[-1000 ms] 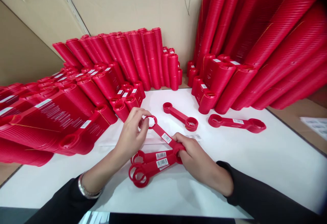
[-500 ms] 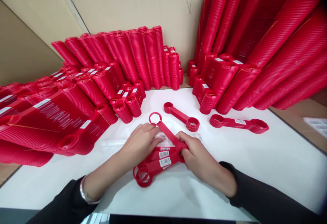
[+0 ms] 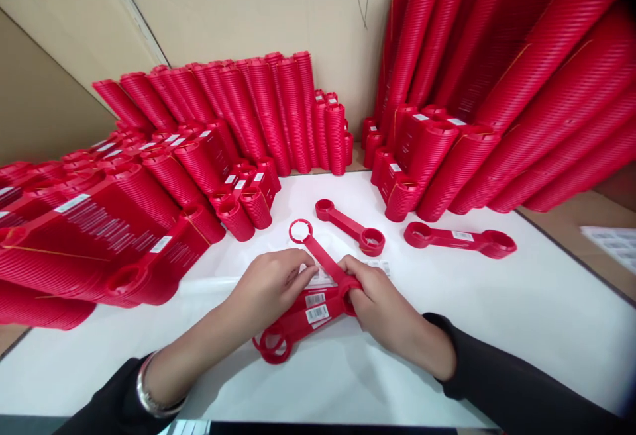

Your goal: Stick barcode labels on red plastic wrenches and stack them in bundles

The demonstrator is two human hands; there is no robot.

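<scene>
The right hand (image 3: pixel 380 302) is closed on the ring ends of a fan of red double-ring pieces (image 3: pixel 298 324) at the white table (image 3: pixel 377 382); from that grip the upper piece (image 3: pixel 324 257) runs its long axis toward 10 o'clock, no label visible on its bar, while the labelled pieces point toward 8 o'clock. The left hand (image 3: pixel 275 283) lies at 9 o'clock of the grip, fingertips just beside the upper bar and nearer its free ring than the right; thumb and fingers stand close together, and whether they pinch anything cannot be told.
</scene>
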